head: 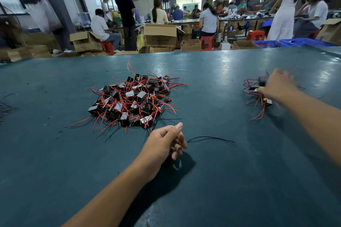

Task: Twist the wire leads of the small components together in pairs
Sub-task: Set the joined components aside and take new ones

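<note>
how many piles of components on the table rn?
2. Big pile at table centre, ahead of the left hand; small pile far right, under the right hand, partly hidden.

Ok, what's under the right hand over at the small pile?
The right hand rests on the small pile: black box components with red leads showing around it. Whatever lies beneath the palm is covered, and whether the fingers grip anything is unclear.

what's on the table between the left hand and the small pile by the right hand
In the head view, one loose black wire lies right of the left hand; beyond it, bare green tabletop up to the small pile.
</note>
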`<move>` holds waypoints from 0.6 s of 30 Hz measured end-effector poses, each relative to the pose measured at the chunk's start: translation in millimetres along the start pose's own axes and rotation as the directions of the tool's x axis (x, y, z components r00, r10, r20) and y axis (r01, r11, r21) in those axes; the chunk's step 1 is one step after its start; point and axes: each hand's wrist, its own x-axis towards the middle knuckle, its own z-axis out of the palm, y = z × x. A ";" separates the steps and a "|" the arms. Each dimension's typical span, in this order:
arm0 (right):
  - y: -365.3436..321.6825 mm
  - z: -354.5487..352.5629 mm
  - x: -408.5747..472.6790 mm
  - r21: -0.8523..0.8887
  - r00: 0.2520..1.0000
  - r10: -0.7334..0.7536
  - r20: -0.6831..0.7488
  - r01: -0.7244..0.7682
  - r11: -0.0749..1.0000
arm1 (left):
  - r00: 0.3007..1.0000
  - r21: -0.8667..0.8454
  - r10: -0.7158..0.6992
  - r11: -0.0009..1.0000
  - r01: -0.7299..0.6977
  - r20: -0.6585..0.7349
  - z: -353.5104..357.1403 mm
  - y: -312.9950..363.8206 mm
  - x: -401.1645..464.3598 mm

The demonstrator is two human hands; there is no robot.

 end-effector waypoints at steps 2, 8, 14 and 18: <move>-11.9 6.1 -9.6 -0.129 0.993 -0.063 -0.097 0.050 0.990 | 0.998 0.004 0.018 1.000 -0.018 -0.052 -3.1 -1.9 2.6; -100.1 23.4 -89.0 0.279 0.790 -0.609 0.072 0.570 0.773 | 0.979 0.058 0.104 0.994 -0.095 -0.177 -10.2 -6.3 6.2; -187.9 34.4 -136.7 0.451 0.684 -0.725 0.078 0.625 0.637 | 0.910 0.356 0.316 0.910 -0.212 -0.267 -15.1 -9.4 8.8; -234.2 38.1 -143.6 0.319 0.631 -0.774 0.051 0.724 0.611 | 0.815 0.509 0.474 0.818 -0.268 -0.333 -19.3 -5.7 8.7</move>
